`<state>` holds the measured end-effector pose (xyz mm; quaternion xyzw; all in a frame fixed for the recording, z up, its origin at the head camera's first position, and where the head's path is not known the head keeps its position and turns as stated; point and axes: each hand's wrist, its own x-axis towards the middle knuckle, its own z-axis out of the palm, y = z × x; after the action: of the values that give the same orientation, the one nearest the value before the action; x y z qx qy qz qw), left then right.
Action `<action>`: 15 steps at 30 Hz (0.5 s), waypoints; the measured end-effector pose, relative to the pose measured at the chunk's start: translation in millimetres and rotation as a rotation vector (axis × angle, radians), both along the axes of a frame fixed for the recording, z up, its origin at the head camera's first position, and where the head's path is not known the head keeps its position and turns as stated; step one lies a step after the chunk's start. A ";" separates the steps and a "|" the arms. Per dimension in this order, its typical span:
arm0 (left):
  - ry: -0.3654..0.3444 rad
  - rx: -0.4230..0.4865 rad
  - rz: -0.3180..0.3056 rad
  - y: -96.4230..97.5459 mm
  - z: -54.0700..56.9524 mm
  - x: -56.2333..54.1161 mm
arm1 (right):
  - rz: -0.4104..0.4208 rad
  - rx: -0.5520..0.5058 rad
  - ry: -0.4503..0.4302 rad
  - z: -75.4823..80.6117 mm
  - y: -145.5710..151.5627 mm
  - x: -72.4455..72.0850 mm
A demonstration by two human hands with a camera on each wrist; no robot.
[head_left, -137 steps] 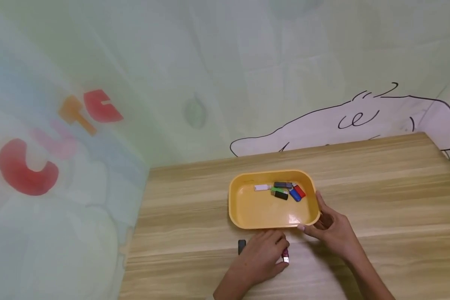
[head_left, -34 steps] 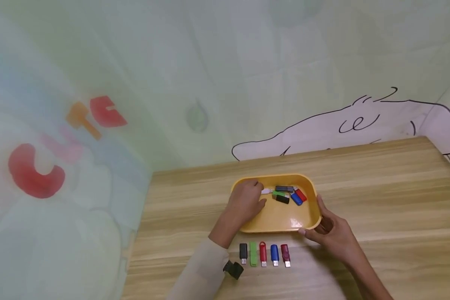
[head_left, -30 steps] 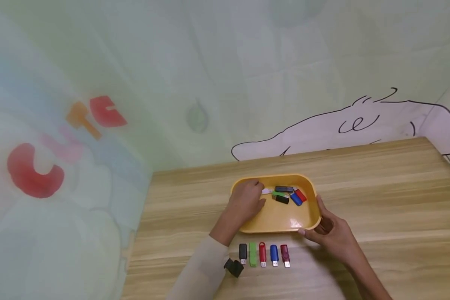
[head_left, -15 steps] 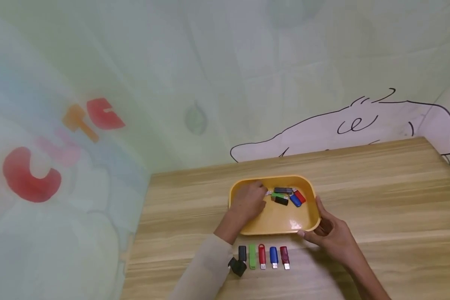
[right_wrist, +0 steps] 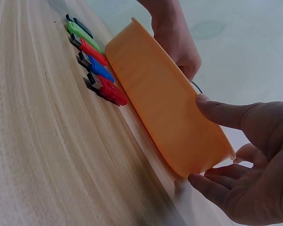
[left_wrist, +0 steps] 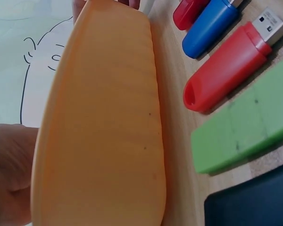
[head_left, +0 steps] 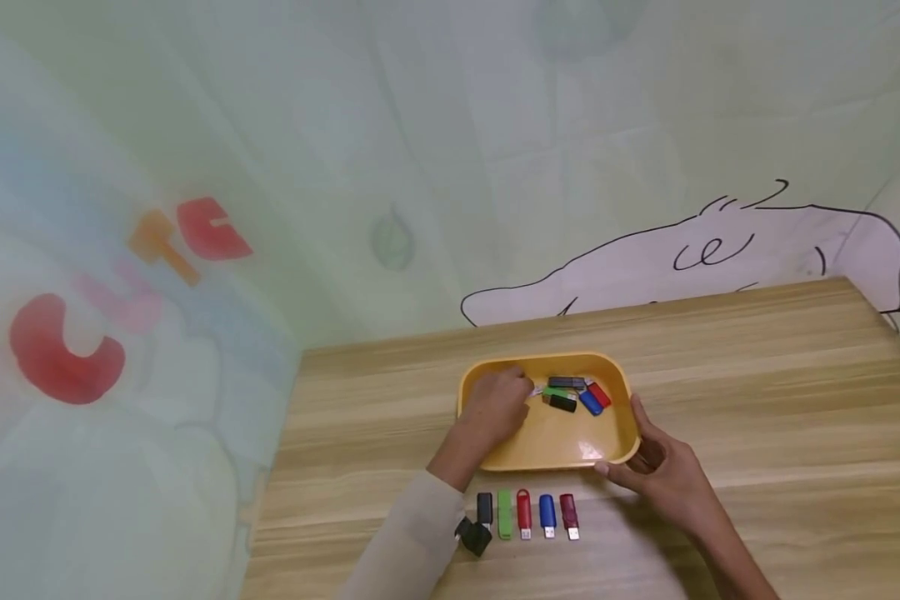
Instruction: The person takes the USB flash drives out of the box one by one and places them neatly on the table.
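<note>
In the head view my left hand [head_left: 497,405] reaches into the left part of the yellow plastic tray [head_left: 562,454]. Its fingers curl over a white USB flash drive [head_left: 537,390], of which only the connector end shows; the tray wall hides the fingertips in the left wrist view. My right hand [head_left: 669,471] grips the tray's near right corner, thumb at the rim and fingers round the end wall. Inside the tray lie dark grey [head_left: 566,382], green, black [head_left: 560,402], blue [head_left: 590,402] and red [head_left: 599,393] USB flash drives, bunched together.
In front of the tray is a row of USB flash drives: black [head_left: 484,507], green [head_left: 505,514], red [head_left: 523,512], blue [head_left: 547,515] and dark red [head_left: 569,515]. The left wrist's black strap device [head_left: 474,536] hangs by the black one. A printed cloth stands behind the wooden table [head_left: 757,375].
Since the oldest frame, my left hand has left the row of USB flash drives for the tray. Over the last second it has shifted slightly right over the white one. My right hand keeps its hold.
</note>
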<state>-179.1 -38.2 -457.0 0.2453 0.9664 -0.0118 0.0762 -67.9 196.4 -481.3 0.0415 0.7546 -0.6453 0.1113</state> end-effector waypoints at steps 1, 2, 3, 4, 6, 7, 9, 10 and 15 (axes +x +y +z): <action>-0.013 0.012 0.010 0.1 -0.2 0.3 | -0.001 -0.001 0.001 0.0 0.1 -0.2; -0.029 0.027 0.024 0.2 -0.5 0.5 | -0.002 -0.006 0.000 0.1 0.2 -0.6; -0.045 0.043 0.041 0.2 -0.4 1.0 | -0.002 -0.008 0.001 0.1 0.1 -0.7; -0.063 0.061 0.059 0.2 0.0 1.7 | -0.002 -0.010 0.002 0.1 0.1 -1.0; -0.101 0.100 0.094 -0.2 0.5 3.2 | 0.000 -0.010 0.003 -0.1 -0.1 -1.2; -0.118 0.118 0.107 -0.4 0.8 4.1 | 0.001 -0.007 0.004 -0.2 0.0 -1.2; -0.145 0.142 0.123 -1.1 1.5 6.2 | 0.005 0.000 0.003 -0.4 0.0 -0.6; -0.158 0.153 0.128 -1.4 1.8 7.3 | 0.006 0.001 0.001 -0.6 0.1 -0.4; -0.193 0.192 0.145 -2.0 3.8 11.5 | 0.001 0.021 -0.011 -0.6 -0.3 -0.1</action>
<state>-167.6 -40.2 -453.3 0.1808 0.9665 0.1097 0.1457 -68.0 196.1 -481.9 0.0458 0.7608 -0.6369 0.1154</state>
